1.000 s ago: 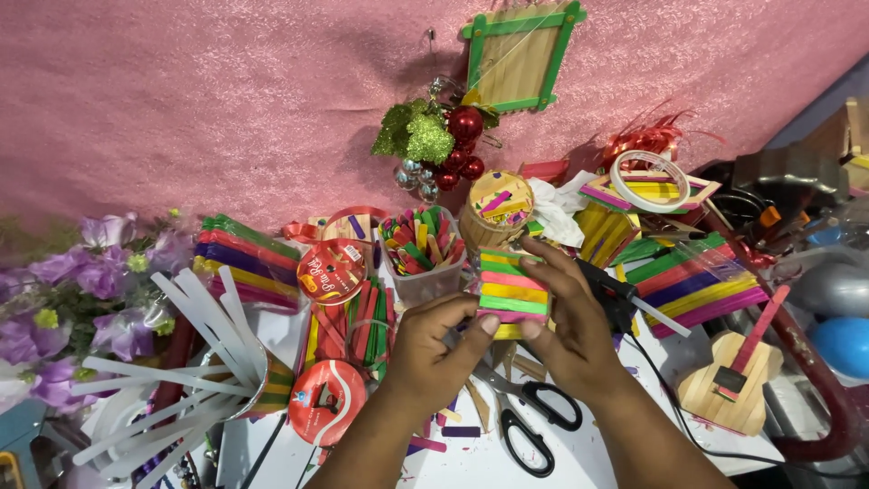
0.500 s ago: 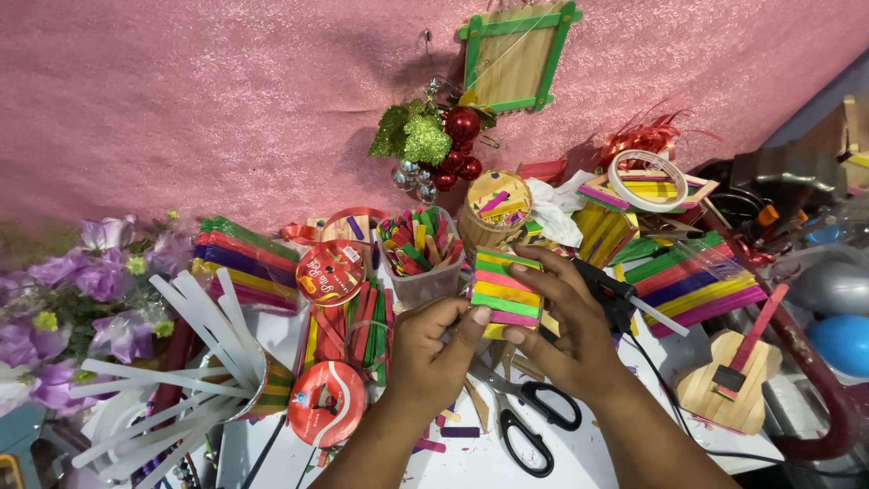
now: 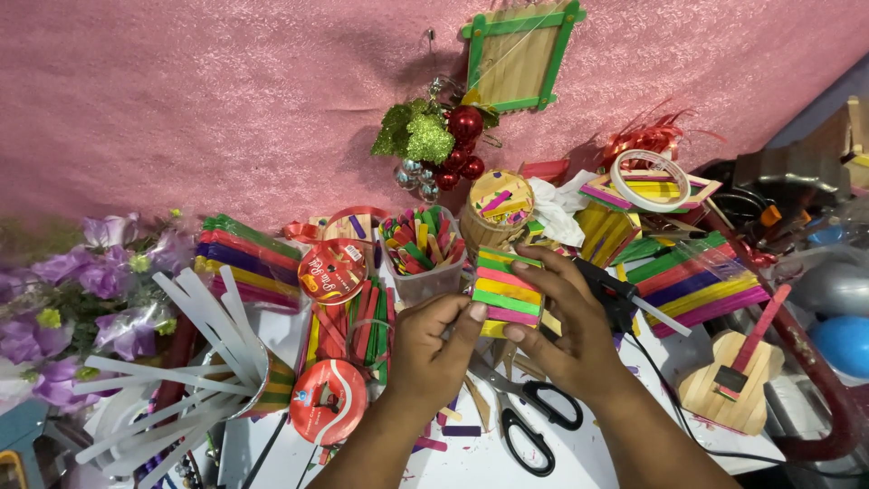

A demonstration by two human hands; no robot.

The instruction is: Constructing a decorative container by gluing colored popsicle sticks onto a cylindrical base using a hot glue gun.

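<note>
A small panel of coloured craft sticks (image 3: 507,288), striped green, pink, yellow and orange, is held upright over the table's middle. My right hand (image 3: 557,330) grips it from the right side and behind, fingers curled over its top edge. My left hand (image 3: 434,349) pinches its lower left corner with thumb and fingertips. Black-handled scissors (image 3: 529,418) lie on the white table just below both hands. A black glue gun (image 3: 615,294) rests right of my right hand.
A clear cup of coloured sticks (image 3: 421,249) stands behind the panel. Red ribbon spools (image 3: 328,400) and white glue sticks in a cup (image 3: 195,340) lie left. Purple flowers (image 3: 81,290) sit far left, a wooden guitar shape (image 3: 733,385) right, stacked coloured sticks (image 3: 683,281) beyond.
Both hands and the stick panel have shifted slightly up and left; the grip is unchanged.
</note>
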